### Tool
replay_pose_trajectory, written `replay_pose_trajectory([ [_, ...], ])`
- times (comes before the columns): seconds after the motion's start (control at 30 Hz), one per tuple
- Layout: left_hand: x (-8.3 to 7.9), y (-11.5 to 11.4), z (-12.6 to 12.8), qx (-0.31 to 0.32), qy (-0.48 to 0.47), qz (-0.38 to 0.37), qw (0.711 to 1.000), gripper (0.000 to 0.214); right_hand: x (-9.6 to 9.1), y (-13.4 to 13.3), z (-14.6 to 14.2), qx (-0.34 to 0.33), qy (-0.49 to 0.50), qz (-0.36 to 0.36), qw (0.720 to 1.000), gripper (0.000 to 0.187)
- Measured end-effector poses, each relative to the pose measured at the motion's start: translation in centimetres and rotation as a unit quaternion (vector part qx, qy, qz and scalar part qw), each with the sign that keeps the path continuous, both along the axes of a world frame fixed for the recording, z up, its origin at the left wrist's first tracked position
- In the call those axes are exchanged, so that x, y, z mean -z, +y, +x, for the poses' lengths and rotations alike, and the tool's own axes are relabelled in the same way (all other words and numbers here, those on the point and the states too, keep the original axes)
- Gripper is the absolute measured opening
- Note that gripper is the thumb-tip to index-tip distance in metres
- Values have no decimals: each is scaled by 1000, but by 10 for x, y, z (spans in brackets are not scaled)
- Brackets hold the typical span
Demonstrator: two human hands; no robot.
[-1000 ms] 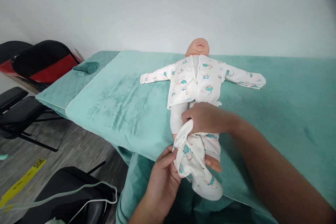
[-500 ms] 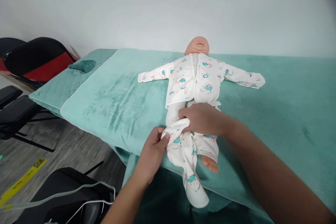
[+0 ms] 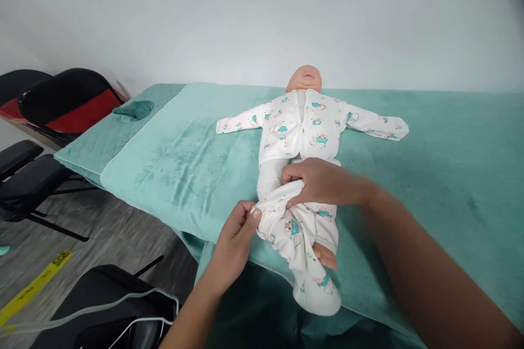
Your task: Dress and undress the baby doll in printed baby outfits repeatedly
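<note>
A baby doll (image 3: 305,77) lies on its back, head toward the wall, in a white printed jacket (image 3: 301,125) with both sleeves spread wide. Matching baby pants (image 3: 292,232) are bunched around its legs. My left hand (image 3: 237,242) pinches the waistband edge at the left, thumb on top. My right hand (image 3: 317,182) grips the same waistband farther right, fingers curled over the cloth. One bare foot (image 3: 325,255) pokes out of the right pant leg. The other leg ends in a closed white foot (image 3: 317,294) hanging past the bed's edge.
The doll rests on a padded bed with a teal cover (image 3: 164,158), which has a face hole (image 3: 134,110) at its left end. Black-and-red chairs (image 3: 69,101) stand at left. A black seat (image 3: 102,305) with white cables (image 3: 135,294) is at lower left.
The hanging foot of the pants has swung to the right, and the waistband is pulled slightly rightward by my right hand. The whole view has shifted a little.
</note>
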State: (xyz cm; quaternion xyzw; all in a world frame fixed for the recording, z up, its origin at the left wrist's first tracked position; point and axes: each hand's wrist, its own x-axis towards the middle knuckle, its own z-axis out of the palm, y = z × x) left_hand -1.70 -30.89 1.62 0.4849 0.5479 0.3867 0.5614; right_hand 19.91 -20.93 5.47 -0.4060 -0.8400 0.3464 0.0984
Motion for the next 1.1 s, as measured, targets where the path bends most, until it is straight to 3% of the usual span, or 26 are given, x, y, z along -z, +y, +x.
replay_pose_trajectory([
  [0.1, 10, 13, -1, -21, 23, 66, 997, 33, -2, 1, 2, 22, 12, -14, 1000, 26],
  [0.2, 20, 29, 3, -87, 82, 134, 984, 27, -3, 1, 2, 41, 13, -17, 999, 24],
  [0.33, 21, 63, 8, -114, 162, 216, 956, 18, 0, 0, 0, 94, 32, -59, 993, 21],
  [0.5, 11, 113, 17, -46, 212, 286, 933, 13, 7, 0, -6, 166, 82, -77, 980, 11],
  [0.63, 7, 137, 27, -18, 163, 264, 951, 19, 9, 0, -12, 217, 82, -22, 972, 4],
  [0.8, -5, 141, 25, -16, 80, 146, 986, 31, 6, 0, -11, 205, 94, 27, 974, 15],
  [0.87, -14, 140, 18, 38, 90, 122, 988, 20, 3, 0, -5, 172, 149, 20, 974, 26],
  [1.0, -25, 138, 10, 171, 174, 137, 960, 40, -9, -7, 6, 84, 234, -26, 968, 27],
  [1.07, -24, 138, 13, 179, 231, 178, 940, 45, -12, -9, 9, 80, 264, -15, 961, 23],
  [1.1, -23, 138, 16, 172, 264, 209, 926, 44, -12, -9, 10, 112, 271, 18, 956, 21],
])
